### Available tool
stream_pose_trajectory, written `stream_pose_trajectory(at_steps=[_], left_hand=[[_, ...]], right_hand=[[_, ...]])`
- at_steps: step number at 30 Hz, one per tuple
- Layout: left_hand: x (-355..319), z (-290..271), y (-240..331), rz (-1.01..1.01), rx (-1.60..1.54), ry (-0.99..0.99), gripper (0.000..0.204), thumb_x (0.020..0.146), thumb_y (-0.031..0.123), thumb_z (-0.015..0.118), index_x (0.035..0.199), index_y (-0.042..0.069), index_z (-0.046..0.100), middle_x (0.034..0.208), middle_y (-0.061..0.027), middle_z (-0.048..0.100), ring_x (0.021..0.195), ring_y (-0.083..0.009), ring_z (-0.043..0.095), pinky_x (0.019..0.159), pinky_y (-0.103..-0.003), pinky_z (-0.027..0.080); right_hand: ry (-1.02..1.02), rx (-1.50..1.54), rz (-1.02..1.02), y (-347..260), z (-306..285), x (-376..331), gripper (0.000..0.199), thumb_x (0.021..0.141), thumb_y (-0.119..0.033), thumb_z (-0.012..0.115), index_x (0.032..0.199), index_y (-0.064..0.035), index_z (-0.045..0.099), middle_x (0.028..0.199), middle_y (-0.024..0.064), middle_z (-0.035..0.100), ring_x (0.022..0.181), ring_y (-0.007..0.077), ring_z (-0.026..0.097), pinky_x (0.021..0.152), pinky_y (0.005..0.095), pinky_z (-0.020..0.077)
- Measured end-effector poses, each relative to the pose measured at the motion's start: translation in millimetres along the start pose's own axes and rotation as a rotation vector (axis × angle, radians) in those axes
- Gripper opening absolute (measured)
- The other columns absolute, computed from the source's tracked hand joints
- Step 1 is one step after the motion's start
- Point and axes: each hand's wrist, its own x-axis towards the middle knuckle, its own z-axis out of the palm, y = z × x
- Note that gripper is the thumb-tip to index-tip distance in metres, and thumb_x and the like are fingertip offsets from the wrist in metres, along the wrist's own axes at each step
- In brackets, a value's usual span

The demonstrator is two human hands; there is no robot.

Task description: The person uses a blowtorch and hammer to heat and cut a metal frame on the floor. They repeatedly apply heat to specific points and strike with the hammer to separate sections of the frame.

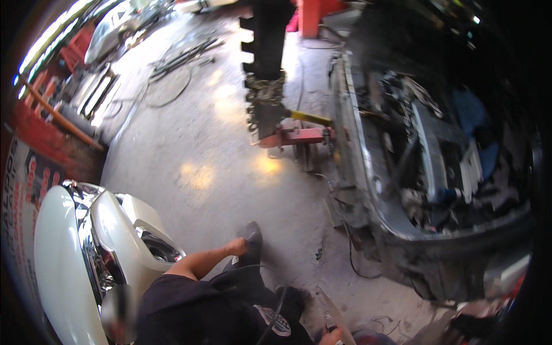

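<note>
The right hand (332, 335) showed only partly at the lower edge of the view, and its grip was closed around a thin dark tool (328, 323), which stood up from the fingers; what kind of tool it was I could not tell. A black cable (280, 307) ran just left of this grip, over the dark shirt (224, 310). Further left and above it, the left hand (237, 246) lay by a dark shoe (251, 237) on the concrete floor (213, 149); if its grip was wide or narrow could not be seen. Well left of both hands stood a white car bumper (75, 253) with chrome trim. To the right of the grip and above it stood a stripped car front (414, 172), open and dark. Far above the grip, a red jack (296, 136) with a yellow handle (310, 118) touched the car's edge.
</note>
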Motion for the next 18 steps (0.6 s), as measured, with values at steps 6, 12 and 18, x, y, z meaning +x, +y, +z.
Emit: stream_pose_trajectory(at_steps=[6, 12, 18], left_hand=[[-18, -140, -32, -0.519, -0.444, 0.134, 0.031, 0.081, 0.013, 0.054, 0.099, 0.005, 0.078, 0.100, -0.0249, 0.073, 0.094, -0.0410, 0.070, 0.085, -0.048, 0.055], [-57, -228, -126, -0.667, -0.638, 0.344, 0.035, 0.081, 0.010, 0.052, 0.104, -0.001, 0.075, 0.107, -0.0251, 0.073, 0.105, -0.0419, 0.068, 0.095, -0.045, 0.052], [-73, -363, -177, -0.695, -0.741, 0.545, 0.037, 0.081, 0.013, 0.057, 0.111, -0.002, 0.073, 0.110, -0.0252, 0.072, 0.103, -0.0384, 0.069, 0.095, -0.044, 0.052]], right_hand=[[-0.187, -0.224, 0.062, 41, 207, -111, 0.043, 0.090, -0.021, 0.060, 0.127, -0.0013, 0.052, 0.122, 0.0151, 0.061, 0.109, 0.0371, 0.061, 0.086, 0.0562, 0.0582], [-0.481, -0.478, 0.223, 106, 439, -210, 0.042, 0.092, -0.018, 0.058, 0.129, 0.0002, 0.051, 0.120, 0.0163, 0.061, 0.108, 0.0366, 0.062, 0.087, 0.0542, 0.0595], [-0.844, -0.732, 0.352, 187, 690, -333, 0.042, 0.095, -0.020, 0.056, 0.131, 0.0001, 0.050, 0.121, 0.0221, 0.064, 0.098, 0.0410, 0.068, 0.075, 0.0511, 0.0617]])
